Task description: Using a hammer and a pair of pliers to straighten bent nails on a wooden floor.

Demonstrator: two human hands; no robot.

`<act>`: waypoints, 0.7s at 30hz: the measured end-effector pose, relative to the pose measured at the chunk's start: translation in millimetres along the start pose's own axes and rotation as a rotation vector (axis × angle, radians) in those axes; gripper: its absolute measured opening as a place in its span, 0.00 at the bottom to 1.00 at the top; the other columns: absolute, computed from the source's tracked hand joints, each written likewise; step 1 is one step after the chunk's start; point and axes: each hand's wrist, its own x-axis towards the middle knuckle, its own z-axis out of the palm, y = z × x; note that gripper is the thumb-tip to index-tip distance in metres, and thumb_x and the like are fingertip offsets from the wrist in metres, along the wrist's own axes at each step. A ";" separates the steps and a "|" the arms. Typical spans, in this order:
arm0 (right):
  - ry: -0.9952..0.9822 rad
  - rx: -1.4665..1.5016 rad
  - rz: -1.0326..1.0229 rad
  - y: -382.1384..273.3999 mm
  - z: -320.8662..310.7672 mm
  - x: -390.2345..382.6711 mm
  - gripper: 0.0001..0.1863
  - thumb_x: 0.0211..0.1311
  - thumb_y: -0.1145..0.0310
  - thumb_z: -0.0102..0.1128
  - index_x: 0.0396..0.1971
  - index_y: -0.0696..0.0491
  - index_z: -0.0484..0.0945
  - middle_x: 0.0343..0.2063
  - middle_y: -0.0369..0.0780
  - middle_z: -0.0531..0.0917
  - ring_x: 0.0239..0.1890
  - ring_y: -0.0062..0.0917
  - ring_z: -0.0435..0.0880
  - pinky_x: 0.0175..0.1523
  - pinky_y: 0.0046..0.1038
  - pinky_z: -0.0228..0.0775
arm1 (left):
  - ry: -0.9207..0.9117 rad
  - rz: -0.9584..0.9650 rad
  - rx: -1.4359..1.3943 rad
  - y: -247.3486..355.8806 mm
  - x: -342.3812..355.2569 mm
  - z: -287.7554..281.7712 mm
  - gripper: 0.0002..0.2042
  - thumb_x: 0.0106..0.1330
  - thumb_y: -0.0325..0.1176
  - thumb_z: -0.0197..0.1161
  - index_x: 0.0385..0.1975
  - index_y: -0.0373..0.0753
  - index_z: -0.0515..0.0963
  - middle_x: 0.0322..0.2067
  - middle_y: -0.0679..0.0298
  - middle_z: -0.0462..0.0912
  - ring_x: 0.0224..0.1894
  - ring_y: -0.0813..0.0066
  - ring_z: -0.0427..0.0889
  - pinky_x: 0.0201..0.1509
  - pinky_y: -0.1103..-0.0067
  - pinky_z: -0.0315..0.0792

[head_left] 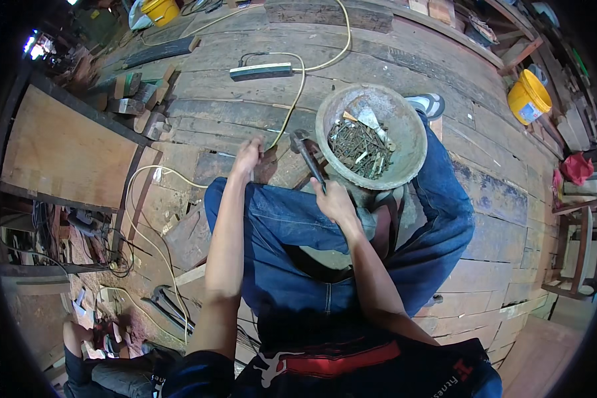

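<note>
I sit on a wooden plank floor in blue jeans. My right hand (333,201) grips the handle of a hammer (306,154), whose head points up toward the far side. My left hand (249,158) is stretched forward with fingers pinched on something small on a worn wood piece (282,171); what it holds is too small to tell. A round grey bowl (404,132) holding several rusty nails (359,147) rests by my right knee.
A power strip (261,71) with a yellowish cable (298,86) lies ahead. Wood offcuts (134,99) are piled at left beside a plywood sheet (60,149). Two yellow buckets (528,97) (159,10) stand farther off. Pliers (169,306) and wires lie at lower left.
</note>
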 end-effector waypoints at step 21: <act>0.024 -0.036 0.032 7.8 9.4 -1.9 0.33 0.67 0.47 0.49 0.28 0.70 0.78 0.26 0.66 0.77 0.38 0.60 0.79 0.45 0.50 0.72 | -0.211 0.166 0.557 44.2 20.3 -10.1 0.14 0.64 0.33 0.65 0.45 0.35 0.75 0.41 0.58 0.82 0.47 0.70 0.77 0.54 0.74 0.69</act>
